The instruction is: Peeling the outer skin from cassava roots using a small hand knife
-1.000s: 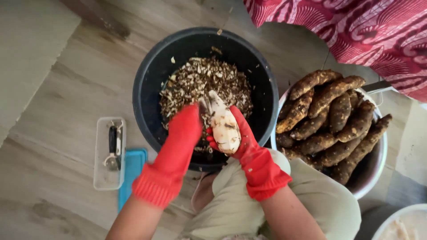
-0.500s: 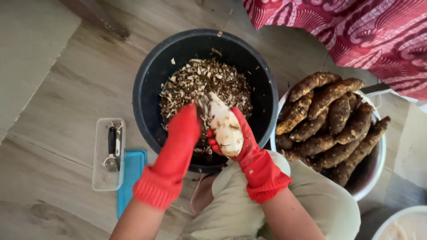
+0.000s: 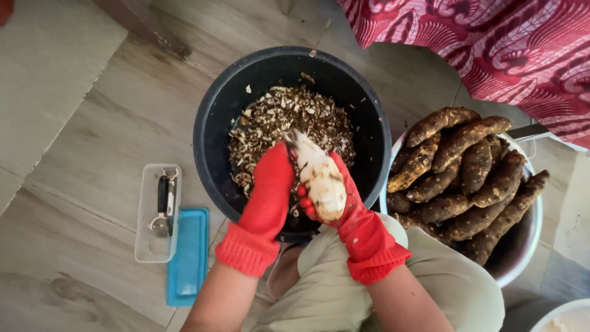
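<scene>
Both my hands wear red rubber gloves. My right hand [image 3: 353,209] grips a mostly peeled, pale tuber [image 3: 319,178] over a black bucket [image 3: 215,110]. My left hand [image 3: 267,197] is closed beside the tuber's top end, its fingers against the tip; any tool in it is hidden by the glove. Brown and white peelings [image 3: 276,117] cover the bottom of the bucket below the tuber.
A white bowl [image 3: 528,246] heaped with several unpeeled brown tubers [image 3: 467,172] stands to the right. On the wooden floor to the left lie a clear plastic box [image 3: 158,212] with a peeler in it and its blue lid [image 3: 187,255]. Red patterned cloth [image 3: 491,43] fills the top right.
The tuber has tilted slightly and my left hand has shifted a little along its top end. Everything else stays where it was.
</scene>
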